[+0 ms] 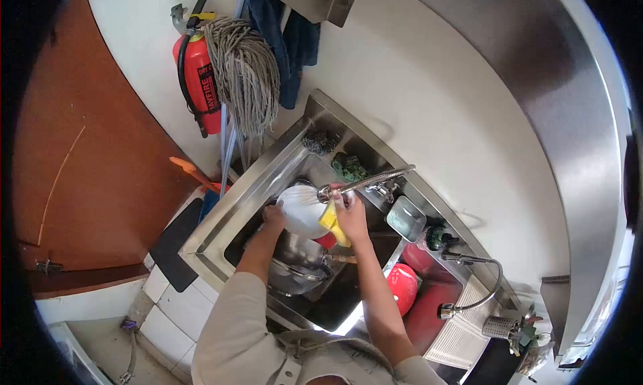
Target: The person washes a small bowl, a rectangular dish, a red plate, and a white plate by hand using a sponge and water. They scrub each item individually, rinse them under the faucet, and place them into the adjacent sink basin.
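Note:
My left hand (273, 215) is closed on the left rim of a round white plate (305, 219), held tilted over the sink basin. Water sprays onto the plate from a flexible metal faucet (368, 180). My right hand (351, 216) is closed around a yellow sponge (333, 223) at the plate's right side. Its fingertips are right at the faucet's spray head (325, 194). Below the plate, a large steel pan (295, 254) lies in the basin, and a small red thing (327, 241) shows beside the sponge.
Along the sink's back ledge are a dark scouring pad (320, 142), green scrubbers (348, 167) and a metal tray (406, 218). The right basin holds a red bowl (402, 288); a second faucet (479, 284) arches over it. A mop (241, 70) and fire extinguisher (199, 83) are at the wall.

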`<action>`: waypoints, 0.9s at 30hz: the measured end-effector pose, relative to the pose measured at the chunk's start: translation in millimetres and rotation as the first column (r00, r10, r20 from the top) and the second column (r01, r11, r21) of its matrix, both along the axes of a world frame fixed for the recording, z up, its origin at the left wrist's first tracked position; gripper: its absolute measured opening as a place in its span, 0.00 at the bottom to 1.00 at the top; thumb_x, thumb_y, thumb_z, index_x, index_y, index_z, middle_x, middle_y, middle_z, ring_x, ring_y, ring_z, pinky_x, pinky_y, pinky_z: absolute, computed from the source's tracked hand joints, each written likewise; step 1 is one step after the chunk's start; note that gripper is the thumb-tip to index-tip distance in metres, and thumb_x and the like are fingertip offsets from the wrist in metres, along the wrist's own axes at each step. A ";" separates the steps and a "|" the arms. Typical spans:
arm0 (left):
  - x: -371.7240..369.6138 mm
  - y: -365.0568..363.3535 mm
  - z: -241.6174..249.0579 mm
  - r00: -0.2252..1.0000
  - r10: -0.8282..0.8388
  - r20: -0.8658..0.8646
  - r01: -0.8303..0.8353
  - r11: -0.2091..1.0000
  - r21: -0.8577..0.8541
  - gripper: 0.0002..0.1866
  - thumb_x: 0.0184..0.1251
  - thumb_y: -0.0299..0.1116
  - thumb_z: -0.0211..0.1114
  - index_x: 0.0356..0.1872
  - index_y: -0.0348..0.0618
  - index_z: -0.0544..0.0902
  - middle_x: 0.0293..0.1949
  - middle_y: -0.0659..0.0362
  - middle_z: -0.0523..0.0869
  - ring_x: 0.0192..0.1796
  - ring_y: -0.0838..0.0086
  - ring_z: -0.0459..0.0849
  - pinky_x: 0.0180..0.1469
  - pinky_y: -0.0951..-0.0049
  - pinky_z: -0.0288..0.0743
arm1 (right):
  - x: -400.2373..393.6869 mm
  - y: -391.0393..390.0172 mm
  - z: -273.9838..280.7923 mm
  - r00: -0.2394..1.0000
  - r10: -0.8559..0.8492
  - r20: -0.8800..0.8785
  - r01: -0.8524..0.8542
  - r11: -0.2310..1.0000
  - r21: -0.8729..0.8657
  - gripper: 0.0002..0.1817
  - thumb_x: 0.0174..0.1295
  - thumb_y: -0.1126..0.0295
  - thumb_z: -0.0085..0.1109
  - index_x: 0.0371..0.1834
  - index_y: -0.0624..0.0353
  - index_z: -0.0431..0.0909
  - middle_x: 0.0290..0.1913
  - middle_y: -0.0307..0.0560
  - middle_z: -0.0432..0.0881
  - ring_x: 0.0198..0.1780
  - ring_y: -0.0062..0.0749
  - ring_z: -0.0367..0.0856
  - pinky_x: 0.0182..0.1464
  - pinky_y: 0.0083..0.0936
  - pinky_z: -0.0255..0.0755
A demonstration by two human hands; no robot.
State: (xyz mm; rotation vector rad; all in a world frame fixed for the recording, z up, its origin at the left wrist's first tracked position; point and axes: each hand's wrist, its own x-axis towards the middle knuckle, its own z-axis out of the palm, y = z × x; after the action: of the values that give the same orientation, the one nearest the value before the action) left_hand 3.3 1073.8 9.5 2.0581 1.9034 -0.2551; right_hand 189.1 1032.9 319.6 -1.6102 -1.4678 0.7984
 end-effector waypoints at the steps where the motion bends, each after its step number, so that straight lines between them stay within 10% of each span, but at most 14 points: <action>1: 1.3 5.8 -2.1 0.996 0.091 0.005 -0.090 0.991 -0.101 0.24 0.61 0.50 0.48 0.49 0.47 0.79 0.44 0.53 0.82 0.43 0.63 0.83 0.39 0.62 0.76 | 0.6 0.8 -2.2 1.000 0.006 0.004 -0.006 1.000 0.026 0.16 0.63 0.59 0.51 0.42 0.62 0.74 0.27 0.57 0.78 0.29 0.41 0.78 0.36 0.32 0.70; 8: -3.7 4.2 50.9 0.962 0.269 0.039 -0.222 0.859 -0.461 0.28 0.56 0.54 0.53 0.55 0.48 0.76 0.54 0.51 0.77 0.57 0.60 0.74 0.55 0.60 0.70 | 1.3 -0.8 4.8 1.000 0.013 0.005 -0.013 1.000 0.013 0.14 0.62 0.61 0.52 0.43 0.60 0.75 0.24 0.53 0.76 0.25 0.36 0.74 0.34 0.31 0.69; 10: 9.8 1.0 180.4 0.995 0.094 0.031 -0.062 0.831 -0.553 0.31 0.57 0.53 0.55 0.60 0.51 0.70 0.59 0.52 0.72 0.63 0.59 0.68 0.62 0.63 0.62 | 1.4 -0.7 5.2 1.000 0.002 0.009 -0.002 1.000 -0.012 0.14 0.62 0.60 0.53 0.43 0.60 0.75 0.24 0.52 0.76 0.25 0.35 0.73 0.34 0.31 0.69; 12: 33.6 15.6 130.8 0.987 -0.116 -0.111 -0.003 0.681 -0.732 0.37 0.56 0.49 0.59 0.67 0.56 0.58 0.68 0.56 0.58 0.68 0.60 0.58 0.67 0.60 0.53 | 2.9 0.3 7.8 0.992 -0.008 0.127 0.018 0.997 -0.077 0.12 0.62 0.63 0.53 0.43 0.59 0.76 0.25 0.48 0.77 0.26 0.28 0.73 0.33 0.27 0.69; 14: 52.5 -7.2 301.7 0.893 0.310 0.327 -0.103 0.847 -0.522 0.44 0.52 0.68 0.50 0.68 0.57 0.52 0.70 0.59 0.52 0.71 0.64 0.49 0.68 0.58 0.49 | 6.7 -0.7 3.7 0.988 -0.004 0.155 0.013 0.998 -0.056 0.11 0.60 0.66 0.54 0.42 0.58 0.77 0.25 0.50 0.78 0.27 0.28 0.76 0.34 0.26 0.69; 17: 71.7 -13.5 219.5 0.930 0.121 0.347 0.021 0.925 -0.379 0.43 0.53 0.67 0.49 0.68 0.57 0.52 0.70 0.59 0.52 0.71 0.63 0.49 0.68 0.58 0.46 | 12.6 -9.0 11.4 0.979 0.033 0.200 -0.026 0.999 -0.038 0.10 0.59 0.68 0.54 0.41 0.59 0.77 0.28 0.53 0.80 0.30 0.38 0.80 0.36 0.30 0.71; 18: 81.7 -32.0 170.2 0.968 -0.031 0.248 0.030 1.000 0.010 0.38 0.54 0.64 0.49 0.63 0.54 0.64 0.64 0.56 0.65 0.64 0.62 0.63 0.63 0.61 0.57 | 16.4 -12.3 9.6 0.979 0.024 0.200 -0.016 0.999 -0.040 0.10 0.59 0.68 0.54 0.41 0.59 0.77 0.28 0.53 0.80 0.30 0.38 0.80 0.36 0.30 0.71; 20: 96.7 -41.2 128.7 0.978 -0.106 0.182 0.073 0.981 0.178 0.37 0.54 0.63 0.50 0.63 0.54 0.65 0.64 0.56 0.65 0.64 0.62 0.64 0.63 0.62 0.58 | 24.2 -19.9 3.8 0.935 0.039 0.352 -0.027 0.999 -0.037 0.11 0.58 0.67 0.55 0.41 0.59 0.77 0.31 0.55 0.80 0.33 0.49 0.80 0.38 0.35 0.71; 27: 103.1 -28.0 111.6 0.919 -0.261 0.295 0.385 0.756 -0.529 0.37 0.53 0.62 0.51 0.62 0.53 0.66 0.63 0.55 0.67 0.62 0.64 0.66 0.62 0.65 0.59 | 52.7 -41.8 6.5 0.833 0.081 0.547 0.005 0.988 -0.153 0.12 0.55 0.63 0.56 0.41 0.53 0.76 0.31 0.57 0.79 0.34 0.55 0.77 0.38 0.44 0.70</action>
State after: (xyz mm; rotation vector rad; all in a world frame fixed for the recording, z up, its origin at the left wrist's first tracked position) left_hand 106.5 1045.8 121.1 1.8714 1.1334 -0.6013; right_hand 241.8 991.1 326.1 -2.0456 -1.8795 0.4812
